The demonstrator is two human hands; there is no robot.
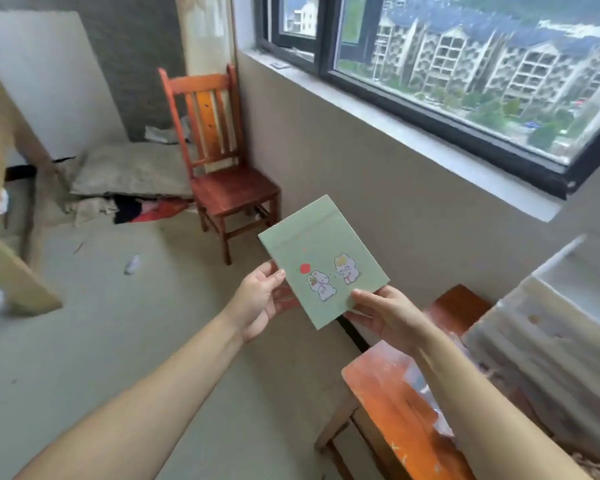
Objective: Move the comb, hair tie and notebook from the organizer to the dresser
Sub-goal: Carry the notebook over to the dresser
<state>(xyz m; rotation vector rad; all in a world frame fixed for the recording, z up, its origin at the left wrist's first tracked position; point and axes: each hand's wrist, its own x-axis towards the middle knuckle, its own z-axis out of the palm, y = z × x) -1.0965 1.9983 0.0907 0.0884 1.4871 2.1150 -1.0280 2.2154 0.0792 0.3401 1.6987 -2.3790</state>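
The fingers [362, 295] of the right hand [385, 315] were closed lightly over the lower right corner of the notebook [321, 261], thumb on the cover and the rest tucked beneath, while the left hand [260, 303] was cupped half open at the lower left edge, its fingertips touching the edge and its thumb underneath, so that the notebook was pinched by one hand and only steadied by the other. The pale green notebook, marked with small cartoon rabbits, was held tilted in mid-air at the centre of the frame, above bare floor and clear of every surface. The white organizer [548, 341] was seen blurred at the right edge, resting on an orange-brown wooden table [388, 389] at the lower right. A pale wooden panel [11, 258] was glimpsed at the far left edge; whether it belonged to the dresser could not be told. A red wooden chair [222, 174] stood against the wall beneath the window [465, 64]. A slip was judged the main risk: with so little of the cover gripped, the notebook could be dropped to the floor during a quick turn, or if one hand were released early. The comb and hair tie were not visible, so it could not be told whether they had been moved.
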